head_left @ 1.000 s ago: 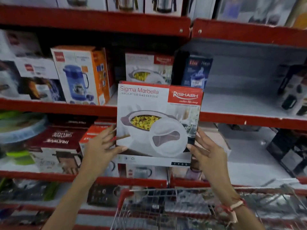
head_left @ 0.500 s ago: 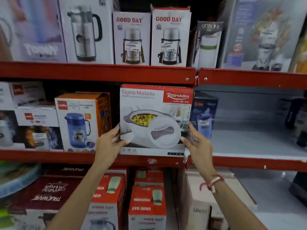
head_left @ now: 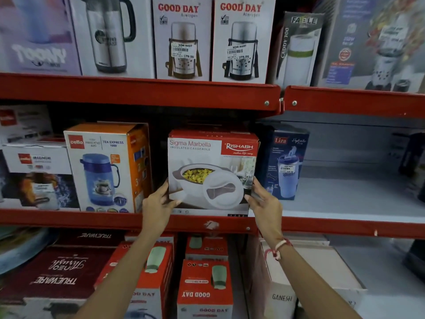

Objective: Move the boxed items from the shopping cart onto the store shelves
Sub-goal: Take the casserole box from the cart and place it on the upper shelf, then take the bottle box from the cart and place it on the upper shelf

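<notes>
Both the left hand [head_left: 158,204] and right hand [head_left: 264,203] clasp the upright casserole box [head_left: 212,171] by its lower corners, printed front facing out, on the middle shelf [head_left: 345,226].

Red metal shelf edges [head_left: 138,93] crossed the frame in three levels. On the right side, the pale grey shelf boards [head_left: 349,196] stood mostly bare under dim light.
</notes>
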A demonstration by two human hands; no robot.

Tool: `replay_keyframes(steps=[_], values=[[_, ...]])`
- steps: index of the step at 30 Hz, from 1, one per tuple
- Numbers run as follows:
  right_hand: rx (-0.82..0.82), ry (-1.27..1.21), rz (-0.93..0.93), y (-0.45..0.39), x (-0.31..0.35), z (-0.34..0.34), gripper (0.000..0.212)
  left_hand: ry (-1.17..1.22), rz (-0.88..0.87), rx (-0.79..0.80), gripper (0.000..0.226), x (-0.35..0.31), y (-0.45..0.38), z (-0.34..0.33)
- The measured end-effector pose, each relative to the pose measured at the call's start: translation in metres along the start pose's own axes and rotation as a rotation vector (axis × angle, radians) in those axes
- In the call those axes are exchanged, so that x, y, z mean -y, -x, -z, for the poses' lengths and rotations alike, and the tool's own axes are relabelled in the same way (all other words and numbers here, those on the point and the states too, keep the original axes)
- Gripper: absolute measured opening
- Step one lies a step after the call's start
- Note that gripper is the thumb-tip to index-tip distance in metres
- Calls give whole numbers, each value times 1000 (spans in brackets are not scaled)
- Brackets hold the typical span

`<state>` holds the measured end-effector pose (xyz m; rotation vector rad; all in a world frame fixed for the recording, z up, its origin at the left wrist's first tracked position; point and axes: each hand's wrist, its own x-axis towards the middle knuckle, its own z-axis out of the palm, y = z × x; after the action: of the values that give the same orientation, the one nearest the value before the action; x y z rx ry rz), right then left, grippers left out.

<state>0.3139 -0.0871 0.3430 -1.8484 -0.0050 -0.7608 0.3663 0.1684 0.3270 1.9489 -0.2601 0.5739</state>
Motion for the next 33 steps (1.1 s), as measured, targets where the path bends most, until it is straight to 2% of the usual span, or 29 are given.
replay_keyframes(steps=[7,11,14,17,21,30,33], values=[[0,41,14,-2,-7,-3,60,-49,52,60,70,14,-5,-1],[-48,-19,65,15,0,1,50,-164,-51,-88,60,-12,18,-3],[-87,-50,125,44,11,9,36,-133,-178,-158,43,-28,44,-4],[-67,-71,137,79,15,22,25,-115,-233,-93,31,-34,76,-10],[-39,-61,74,126,0,40,20,-42,-206,21,25,-29,124,-29],[36,124,-150,211,-92,98,20,-33,-30,287,26,0,227,-112],[112,202,-232,231,-122,115,20,-55,61,343,26,6,257,-141]])
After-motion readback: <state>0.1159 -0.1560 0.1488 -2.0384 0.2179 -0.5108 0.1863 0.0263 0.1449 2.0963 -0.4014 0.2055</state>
